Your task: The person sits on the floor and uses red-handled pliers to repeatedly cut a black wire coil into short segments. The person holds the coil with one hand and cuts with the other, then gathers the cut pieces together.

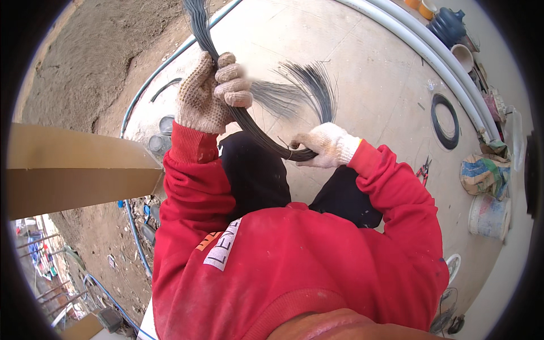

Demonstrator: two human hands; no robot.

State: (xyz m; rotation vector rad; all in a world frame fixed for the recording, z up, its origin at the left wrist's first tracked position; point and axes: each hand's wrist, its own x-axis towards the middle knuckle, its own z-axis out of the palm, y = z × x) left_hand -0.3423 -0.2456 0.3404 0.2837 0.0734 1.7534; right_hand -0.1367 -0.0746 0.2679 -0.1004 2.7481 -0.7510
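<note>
Left hand [207, 90]: gloved, grip clamped around the wire bundle [249, 122].
Right hand [328, 144]: gloved, grip clamped on the bundle's bent end.
Nearby: pliers [424, 170] on the floor [374, 73].

Bright, even daylight with soft shadows; sharp centre, strong fisheye bending and black vignette at edges.

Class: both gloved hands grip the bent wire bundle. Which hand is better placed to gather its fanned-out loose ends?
Probably the right hand: it grips the wire bundle just below the fanned ends, while the left hand holds farther along.

Construction site: bare concrete slab [362, 73], dirt [85, 56].
</note>
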